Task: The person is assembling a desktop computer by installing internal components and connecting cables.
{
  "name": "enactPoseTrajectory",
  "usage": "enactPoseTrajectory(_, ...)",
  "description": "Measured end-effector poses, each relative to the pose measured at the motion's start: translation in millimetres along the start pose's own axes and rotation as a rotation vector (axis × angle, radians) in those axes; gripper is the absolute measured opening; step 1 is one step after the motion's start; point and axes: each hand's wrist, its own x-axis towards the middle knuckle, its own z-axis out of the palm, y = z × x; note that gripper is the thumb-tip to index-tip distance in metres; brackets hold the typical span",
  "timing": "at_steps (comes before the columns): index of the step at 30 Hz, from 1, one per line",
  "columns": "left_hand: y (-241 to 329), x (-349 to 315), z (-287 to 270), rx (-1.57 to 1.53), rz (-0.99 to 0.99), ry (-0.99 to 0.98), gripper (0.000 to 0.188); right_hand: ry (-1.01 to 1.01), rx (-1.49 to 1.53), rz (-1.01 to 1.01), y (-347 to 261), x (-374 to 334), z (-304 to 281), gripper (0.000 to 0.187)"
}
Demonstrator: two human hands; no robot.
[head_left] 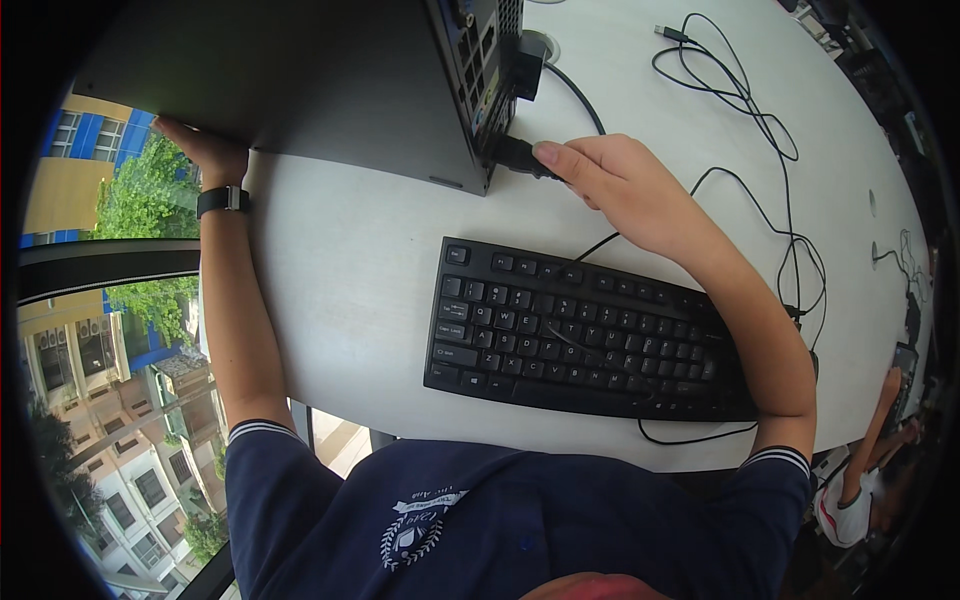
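Note:
A large black computer tower (300, 85) stands at the upper left, its back panel (478, 50) of ports and slots facing right. Thumb and fingers of my right hand (620, 190) are closed on a black cable plug (517, 156), whose front end meets the panel's near corner. Whether it sits fully in a socket is hidden. My left hand (208, 152), with a dark watch at the wrist, rests against the tower's near left edge. One digit stretches out to the left; the tower hides the others. A black keyboard (585, 335) lies under my right forearm.
Another black plug (527, 76) with its cable sticks out of the back panel. Beyond my right hand, a loose black cable (745, 95) coils on the white table (340, 300). A window (120, 400) borders the left side. Another person (850, 500) is at the far right.

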Motion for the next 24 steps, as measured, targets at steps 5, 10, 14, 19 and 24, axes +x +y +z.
enactPoseTrajectory(5, 0.5, 0.7, 0.2, 0.003, 0.015, 0.000, 0.096, 0.016, 0.074, -0.049, -0.9, 0.3, 3.9, 0.061)
enactPoseTrajectory(10, 1.8, 0.4, 0.7, -0.017, -0.015, -0.014, 0.096, 0.078, -0.052, -0.214, 0.4, -5.1, 3.7, 0.046)
enactPoseTrajectory(14, 0.2, -0.1, -1.4, -0.013, -0.026, -0.011, 0.096, 0.176, -0.121, -0.271, 2.7, -4.1, 8.2, 0.046)
enactPoseTrajectory(19, -2.6, 9.8, -8.6, 0.007, -0.002, -0.018, 0.097, 0.381, -0.263, -0.565, 5.1, 2.6, 15.6, 0.029)
enactPoseTrajectory(24, -5.7, 11.3, -10.8, -0.040, -0.009, -0.042, 0.098, 0.536, -0.400, -0.733, 1.4, 10.8, 26.8, 0.020)
